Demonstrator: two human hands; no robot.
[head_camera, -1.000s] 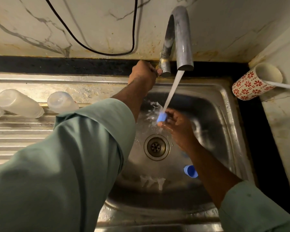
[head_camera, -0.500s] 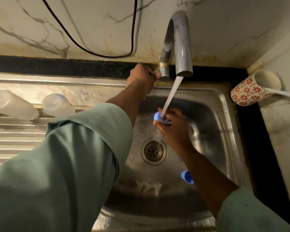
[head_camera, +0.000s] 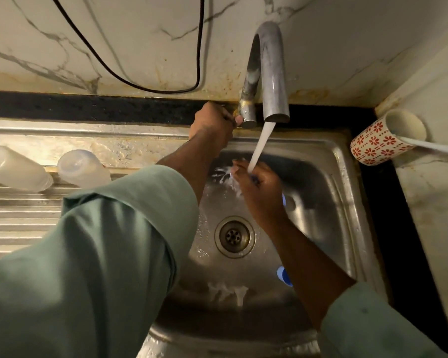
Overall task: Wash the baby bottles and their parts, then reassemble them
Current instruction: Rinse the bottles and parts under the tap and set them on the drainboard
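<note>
Right hand under the stream, fingers curled down round something small. Only slivers of blue show at the fingers and at the edge of the palm, so it seems to grip a blue part, most likely a bottle ring or cap; shape cannot be told. Water breaks over the knuckles and sprays left.

Left hand at the tap base, fingers wrapped round the valve there; handle itself hidden.

Handling, by judgement: a small plastic piece, light and stiff, slick when wet. Best pinched across the rim with thumb opposing fingers and turned under the flow; a loose hold could drop it towards the drain.

Count:
- blue parts: one in hand (mostly hidden), one lying in the sink near the right forearm
- clear bottles: two on their sides on the drainboard, near one and far one; a possible third at the frame edge, not clear
- patterned cup on the right counter: one, with a white stick in it
- black cable on the wall: one
</note>
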